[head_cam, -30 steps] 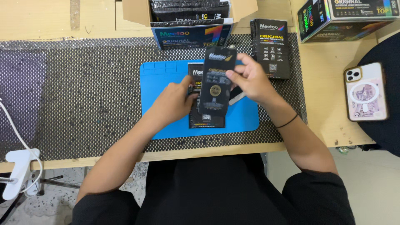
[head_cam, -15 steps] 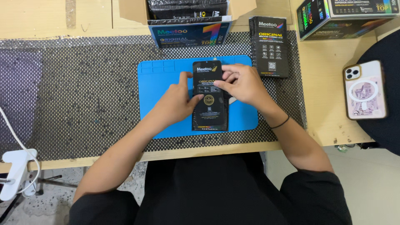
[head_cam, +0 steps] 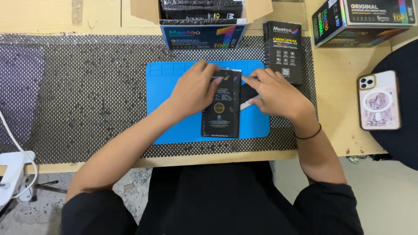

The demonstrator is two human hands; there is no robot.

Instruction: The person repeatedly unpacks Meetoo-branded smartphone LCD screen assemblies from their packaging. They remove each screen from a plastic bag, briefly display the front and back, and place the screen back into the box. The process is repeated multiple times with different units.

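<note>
A flat black package (head_cam: 220,109) lies on a blue mat (head_cam: 174,109) spread over a dotted mesh liner (head_cam: 87,87) on the desk (head_cam: 335,130); the left hand (head_cam: 193,89) presses on its upper left part, while the right hand (head_cam: 274,93) pinches a dark piece with a pale edge (head_cam: 249,96) just beside its right side. Behind the mat stand an open cardboard box (head_cam: 200,17) of similar packs and another black package (head_cam: 284,51), with a colourful carton (head_cam: 365,21) at the far right. A phone in a pale case (head_cam: 378,101) lies face down near the desk's right edge.

A black flat box (head_cam: 220,109) with gold print is lying on a bright blue mat (head_cam: 174,109). A black-and-white dotted mesh liner (head_cam: 87,87) is covering the pale wood bench (head_cam: 339,87). A pink-and-white phone (head_cam: 378,101) is showing a ring pattern.
</note>
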